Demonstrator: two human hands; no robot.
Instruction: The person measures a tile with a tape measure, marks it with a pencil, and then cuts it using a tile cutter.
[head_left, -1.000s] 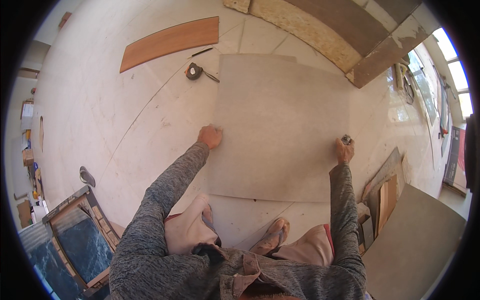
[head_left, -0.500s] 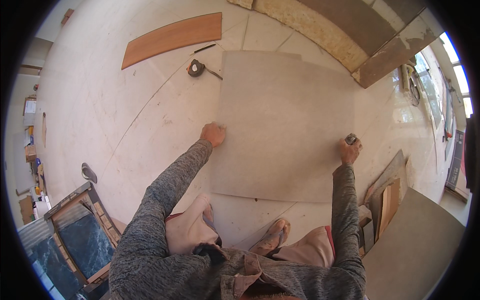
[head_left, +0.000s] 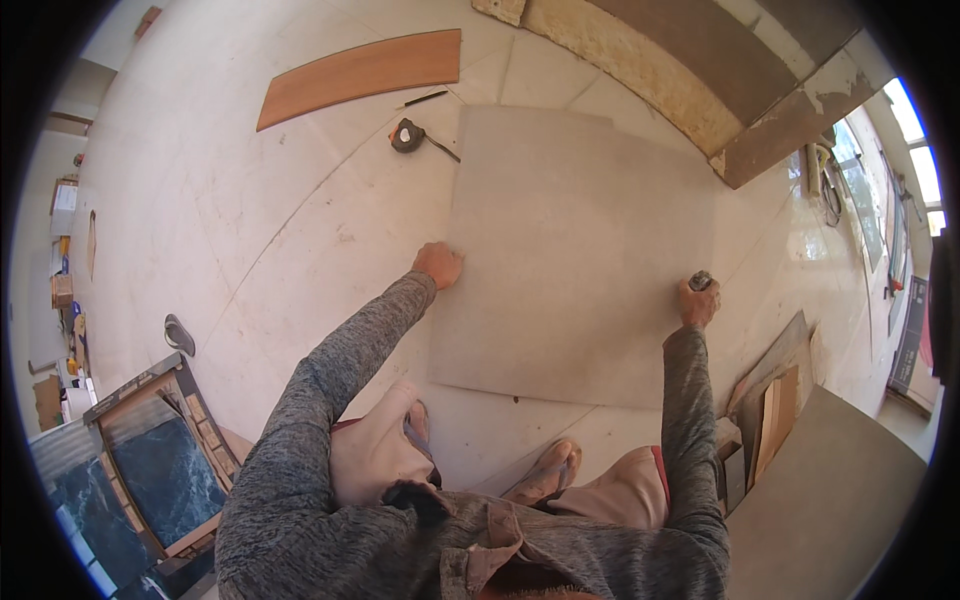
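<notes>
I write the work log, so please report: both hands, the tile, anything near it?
Left hand at left edge of tile, grip unclear. Right hand holding small tool near right edge. Tile flat on floor; tape measure beside its upper left.

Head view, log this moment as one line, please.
Left hand: at left edge of grey panel | Right hand: holding small dark object near panel's right edge | Tape measure: beyond left hand, left of panel
</notes>
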